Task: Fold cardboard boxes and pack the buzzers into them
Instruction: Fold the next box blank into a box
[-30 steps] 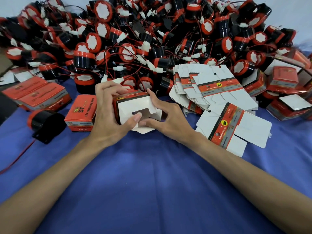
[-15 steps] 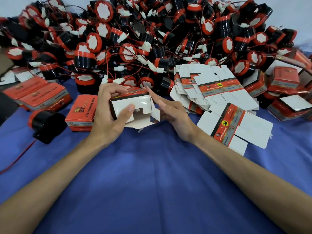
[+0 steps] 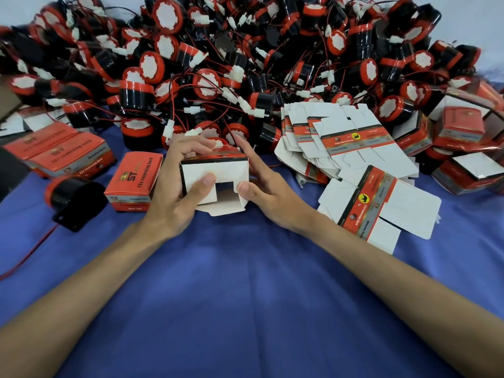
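Note:
A half-folded red and white cardboard box (image 3: 218, 170) is held just above the blue cloth, its white flapped end facing me. My left hand (image 3: 174, 197) grips its left side, thumb pressed on a side flap. My right hand (image 3: 267, 192) holds the right side, thumb on the opposite flap; the bottom flap hangs loose. A big heap of black and red buzzers (image 3: 245, 64) with red wires and white plugs fills the back. Flat unfolded boxes (image 3: 341, 140) lie in a fanned stack to the right.
A closed red box (image 3: 131, 181) stands left of my left hand, beside a lone black buzzer (image 3: 76, 197). More closed boxes (image 3: 60, 154) lie far left and others (image 3: 463, 148) far right. One flat box blank (image 3: 381, 208) lies near my right forearm on the blue cloth (image 3: 245, 296).
The box has been turned square to me. My right hand came back onto it from beside it, and both thumbs now press the side flaps inward.

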